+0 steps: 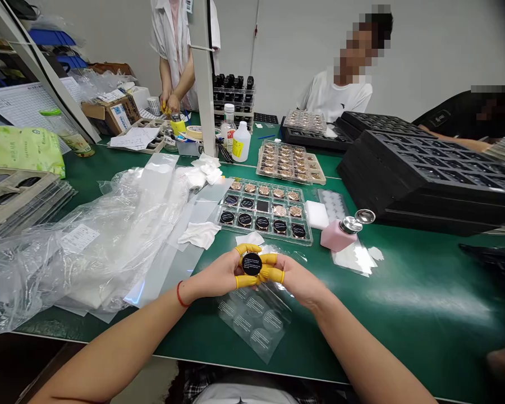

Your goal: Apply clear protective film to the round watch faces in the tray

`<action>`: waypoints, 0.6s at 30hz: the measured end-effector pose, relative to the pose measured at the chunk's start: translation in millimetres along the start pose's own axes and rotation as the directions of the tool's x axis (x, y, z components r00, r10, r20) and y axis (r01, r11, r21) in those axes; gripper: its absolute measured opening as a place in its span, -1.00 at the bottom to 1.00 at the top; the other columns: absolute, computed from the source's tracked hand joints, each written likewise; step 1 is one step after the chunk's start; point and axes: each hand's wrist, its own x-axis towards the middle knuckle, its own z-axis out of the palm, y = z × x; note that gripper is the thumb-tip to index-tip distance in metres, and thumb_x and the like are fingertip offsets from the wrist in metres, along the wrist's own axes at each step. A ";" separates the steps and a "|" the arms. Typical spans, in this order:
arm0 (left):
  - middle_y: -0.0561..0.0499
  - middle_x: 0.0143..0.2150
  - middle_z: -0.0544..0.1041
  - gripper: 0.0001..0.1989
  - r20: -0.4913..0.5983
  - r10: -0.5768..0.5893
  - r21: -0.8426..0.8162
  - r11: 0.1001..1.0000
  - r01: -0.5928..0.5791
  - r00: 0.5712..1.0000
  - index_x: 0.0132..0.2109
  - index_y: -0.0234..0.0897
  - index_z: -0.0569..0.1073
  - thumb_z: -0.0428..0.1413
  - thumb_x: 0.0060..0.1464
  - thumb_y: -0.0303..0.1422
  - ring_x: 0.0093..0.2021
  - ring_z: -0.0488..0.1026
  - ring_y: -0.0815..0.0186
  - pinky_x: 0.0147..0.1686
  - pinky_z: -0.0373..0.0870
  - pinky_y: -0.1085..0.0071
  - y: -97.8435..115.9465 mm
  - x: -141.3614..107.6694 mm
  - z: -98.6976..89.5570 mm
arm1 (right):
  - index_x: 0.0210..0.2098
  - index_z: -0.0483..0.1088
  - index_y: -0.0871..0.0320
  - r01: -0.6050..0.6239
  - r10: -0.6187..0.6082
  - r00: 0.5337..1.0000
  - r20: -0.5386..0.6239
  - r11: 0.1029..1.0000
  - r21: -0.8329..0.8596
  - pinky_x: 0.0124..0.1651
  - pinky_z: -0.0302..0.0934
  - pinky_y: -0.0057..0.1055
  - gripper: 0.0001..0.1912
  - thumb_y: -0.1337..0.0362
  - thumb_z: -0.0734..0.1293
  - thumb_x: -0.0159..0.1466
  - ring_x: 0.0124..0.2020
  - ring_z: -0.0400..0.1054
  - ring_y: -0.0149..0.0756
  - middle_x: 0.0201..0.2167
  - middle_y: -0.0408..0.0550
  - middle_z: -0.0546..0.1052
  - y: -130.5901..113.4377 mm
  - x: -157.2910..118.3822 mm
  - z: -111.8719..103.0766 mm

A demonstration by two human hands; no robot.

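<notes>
Yellow finger covers sit on the fingers of both hands. My left hand [229, 271] grips a round black watch piece [252, 264] with small white print on its face. From the right, the fingertips of my right hand [288, 275] press on the same piece. Below the hands a clear sheet of round printed stickers [252, 320] lies on the green table [404, 325]. Beyond them is a clear tray [263, 238] holding rows of round pieces, some black with print and some gold-coloured; one compartment holds no round piece.
Plastic bags and film [109, 241] cover the left side. A pink pump bottle [339, 235] stands right of the tray, near a white pad [317, 215]. Stacked black trays [404, 179] rise at the right. A white bottle [240, 142] stands behind. Other people are across the table.
</notes>
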 end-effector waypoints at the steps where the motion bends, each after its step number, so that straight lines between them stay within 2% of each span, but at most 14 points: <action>1: -0.06 -0.11 0.47 -0.51 -0.012 0.003 0.036 0.999 -0.003 1.000 0.10 -0.19 0.17 0.15 0.04 -0.39 -0.18 0.52 0.23 -0.12 0.45 0.23 -0.8 0.3 0.4 | -0.28 0.45 0.19 0.007 -0.007 1.000 -0.003 1.000 0.014 -0.19 0.18 -0.36 -0.80 0.22 0.34 0.13 -0.37 0.33 -0.36 -0.42 -0.11 0.49 1.6 0.5 1.9; 4: -0.03 -0.21 0.50 -0.53 -0.008 0.002 0.077 0.997 -0.001 1.000 0.09 -0.19 0.20 0.14 0.04 -0.41 -0.24 0.53 0.24 -0.17 0.46 0.26 -1.9 0.6 0.7 | -0.27 0.44 0.18 0.021 -0.020 1.000 -0.009 0.999 0.037 -0.24 0.19 -0.38 -0.81 0.22 0.34 0.14 -0.40 0.33 -0.37 -0.42 -0.11 0.49 5.3 2.0 5.6; 9: -0.04 -0.24 0.52 -0.46 0.063 -0.032 -0.071 0.997 0.037 0.997 0.12 -0.22 0.16 0.18 0.01 -0.42 -0.26 0.53 0.23 -0.16 0.46 0.21 1.2 -0.1 -1.3 | -0.38 0.45 0.20 0.026 -0.026 0.999 0.021 1.000 -0.005 -0.32 0.13 -0.45 -0.89 0.32 0.30 0.14 -0.46 0.26 -0.44 -0.49 -0.13 0.46 5.6 1.6 0.4; 14: -0.07 -0.19 0.55 -0.43 0.064 -0.047 -0.081 0.995 0.052 0.997 0.11 -0.21 0.17 0.21 -0.02 -0.44 -0.25 0.54 0.24 -0.19 0.46 0.26 6.7 -2.8 -1.4 | -0.44 0.47 0.21 -0.006 0.004 0.998 -0.068 1.000 -0.026 -0.33 0.10 -0.46 -0.89 0.36 0.29 0.11 -0.46 0.23 -0.45 -0.54 -0.15 0.43 5.0 -1.7 -7.7; 18: -0.04 -0.22 0.56 -0.44 0.030 -0.033 -0.020 0.999 0.034 0.999 0.11 -0.20 0.19 0.20 -0.02 -0.45 -0.24 0.54 0.22 -0.16 0.45 0.24 4.9 -3.2 -0.5 | -0.29 0.47 0.19 0.019 -0.021 0.998 -0.064 0.999 -0.029 -0.26 0.14 -0.43 -0.84 0.32 0.32 0.12 -0.39 0.28 -0.41 -0.43 -0.11 0.48 5.3 -3.3 -3.9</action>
